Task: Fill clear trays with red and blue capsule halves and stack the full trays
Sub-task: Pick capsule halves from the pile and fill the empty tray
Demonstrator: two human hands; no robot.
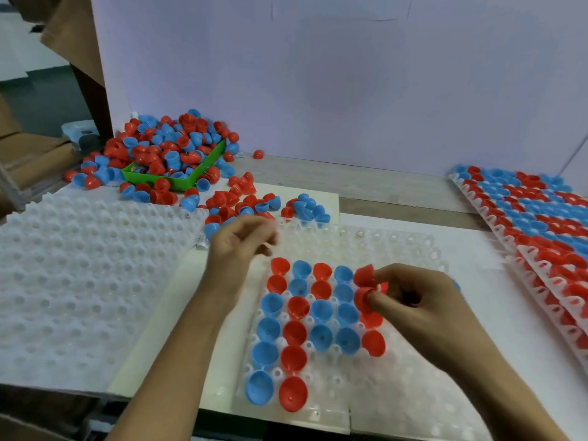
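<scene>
A clear tray (391, 246) lies in front of me with several red and blue capsule halves (299, 313) seated open side up in its left columns. My right hand (410, 297) pinches red capsule halves (366, 281) over the fifth column of the tray. My left hand (238, 243) hovers blurred at the tray's far left corner, fingers loosely curled, and I see nothing in it. Loose red and blue halves (254, 205) lie just beyond that hand.
A green bin (191, 176) heaped with halves stands at the back left. A stack of clear trays (79, 265) lies on the left. Filled trays (541, 224) are stacked at the right edge. A white wall closes the back.
</scene>
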